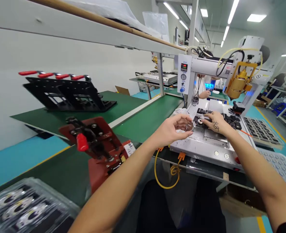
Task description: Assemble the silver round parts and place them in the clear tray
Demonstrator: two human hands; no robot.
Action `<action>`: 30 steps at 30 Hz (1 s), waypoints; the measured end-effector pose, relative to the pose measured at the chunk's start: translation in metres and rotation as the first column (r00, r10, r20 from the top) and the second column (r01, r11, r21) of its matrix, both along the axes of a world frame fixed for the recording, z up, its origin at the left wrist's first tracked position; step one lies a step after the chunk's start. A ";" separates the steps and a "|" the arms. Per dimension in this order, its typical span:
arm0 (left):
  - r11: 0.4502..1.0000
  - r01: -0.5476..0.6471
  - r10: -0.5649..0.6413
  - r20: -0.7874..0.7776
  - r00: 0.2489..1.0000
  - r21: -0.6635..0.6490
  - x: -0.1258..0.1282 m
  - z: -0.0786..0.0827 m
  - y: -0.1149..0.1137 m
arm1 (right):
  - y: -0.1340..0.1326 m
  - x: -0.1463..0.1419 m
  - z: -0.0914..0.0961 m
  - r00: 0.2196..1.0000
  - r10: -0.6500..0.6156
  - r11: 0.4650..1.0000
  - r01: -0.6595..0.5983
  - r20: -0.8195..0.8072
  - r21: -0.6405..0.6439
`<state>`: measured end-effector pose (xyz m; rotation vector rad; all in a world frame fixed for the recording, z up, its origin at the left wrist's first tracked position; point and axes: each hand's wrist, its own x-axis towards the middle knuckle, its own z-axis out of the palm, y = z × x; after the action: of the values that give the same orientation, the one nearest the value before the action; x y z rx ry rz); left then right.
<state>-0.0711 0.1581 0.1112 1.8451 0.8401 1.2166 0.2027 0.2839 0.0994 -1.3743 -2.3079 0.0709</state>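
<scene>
My left hand (173, 128) is closed in a pinch on a small round metal part (189, 126), held just above the white base plate (201, 147) of a bench machine. My right hand (214, 121) lies on the black fixture (226, 119) on that plate, with its fingertips pressed on a small round part (200, 121) seated there. The two hands are close together, almost touching at the fingertips.
A yellow dispensing head (239, 81) hangs over the fixture on a white arm with a control box (184, 77). A red clamp jig (96, 145) and a black jig with red handles (67, 92) sit on the green conveyor (147, 119). Trays of parts lie bottom left (24, 207) and right (264, 129). Another person (203, 94) works behind.
</scene>
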 end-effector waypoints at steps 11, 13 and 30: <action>0.988 -0.039 0.011 -0.187 0.982 -0.147 0.034 -0.144 -0.061 | -0.195 0.166 -0.097 0.761 -0.463 0.765 0.602 -0.454 0.229; 0.992 0.047 -0.078 -0.273 0.959 -0.120 0.054 -0.173 -0.058 | -0.198 0.167 -0.116 0.748 -0.482 0.743 0.625 -0.456 0.239; 0.969 0.102 -0.140 -0.159 0.977 -0.223 0.033 -0.204 -0.079 | -0.176 -0.018 -0.205 0.937 0.113 0.990 -0.133 -0.332 -0.040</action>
<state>-0.0381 0.0789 -0.0928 1.8147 0.9014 0.8619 0.1842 0.1075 -0.1060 -1.1441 -2.1192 0.3850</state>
